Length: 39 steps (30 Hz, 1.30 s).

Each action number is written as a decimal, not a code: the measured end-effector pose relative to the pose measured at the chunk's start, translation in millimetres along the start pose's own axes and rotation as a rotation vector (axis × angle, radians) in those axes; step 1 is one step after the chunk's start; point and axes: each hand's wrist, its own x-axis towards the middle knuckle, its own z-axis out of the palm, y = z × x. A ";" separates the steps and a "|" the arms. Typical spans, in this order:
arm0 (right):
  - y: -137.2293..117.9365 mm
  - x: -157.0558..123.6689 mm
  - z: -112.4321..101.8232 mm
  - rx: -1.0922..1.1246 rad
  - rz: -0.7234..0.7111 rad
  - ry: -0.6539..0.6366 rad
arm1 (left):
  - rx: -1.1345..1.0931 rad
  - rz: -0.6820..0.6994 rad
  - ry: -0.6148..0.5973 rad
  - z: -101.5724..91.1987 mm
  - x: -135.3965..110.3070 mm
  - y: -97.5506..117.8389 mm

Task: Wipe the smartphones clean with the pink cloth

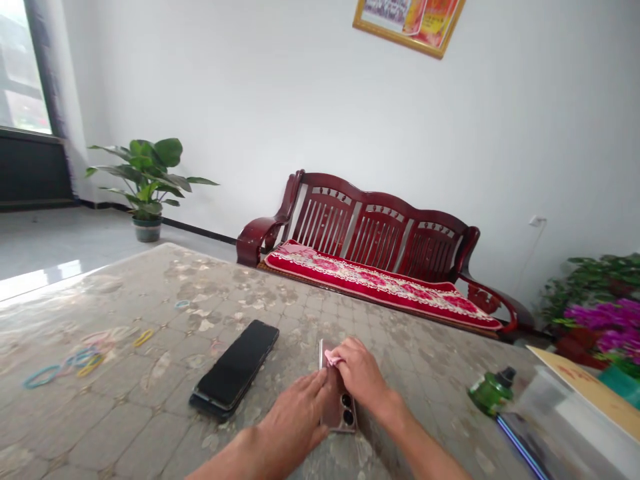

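Observation:
A phone [333, 402] lies back side up on the patterned tablecloth, its round camera lenses toward me. My left hand [295, 415] holds its left edge, with the fingers and thumb along that side. Closed on a small pink cloth [332, 359], my right hand [361, 373] presses against the far half of the phone's back. Part of the phone is hidden under both hands. To the left, a black phone [240, 363] lies screen up on top of another dark flat item [213, 408].
Coloured hair ties [83, 360] are scattered at the left. On the right are a green bottle [493, 391], a dark flat device [523, 443] and a tan board [590, 383]. A wooden bench [380, 233] stands beyond the table [150, 293], with a potted plant [147, 180] left of it.

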 end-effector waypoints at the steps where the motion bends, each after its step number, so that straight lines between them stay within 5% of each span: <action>1: -0.6 -0.1 -0.2 -0.002 -0.010 -0.005 | 0.005 0.008 0.010 1.7 0.5 -0.7; 8: 0.6 28.3 5.4 -0.048 0.110 0.002 | -0.001 -0.014 0.031 9.9 1.2 -5.3; 14: -10.4 23.3 3.5 0.022 -0.070 -0.099 | 0.028 -0.018 0.028 12.1 2.9 -7.9; 22: -3.6 46.6 8.5 -0.029 0.027 -0.047 | 0.040 -0.014 0.025 21.0 4.5 -12.2; 30: -11.9 14.8 -2.7 0.066 -0.105 -0.130 | 0.071 -0.026 0.036 16.2 4.4 -8.2; 39: -10.0 46.9 8.1 -0.086 0.018 -0.091 | 0.040 -0.039 0.022 17.4 4.5 -9.5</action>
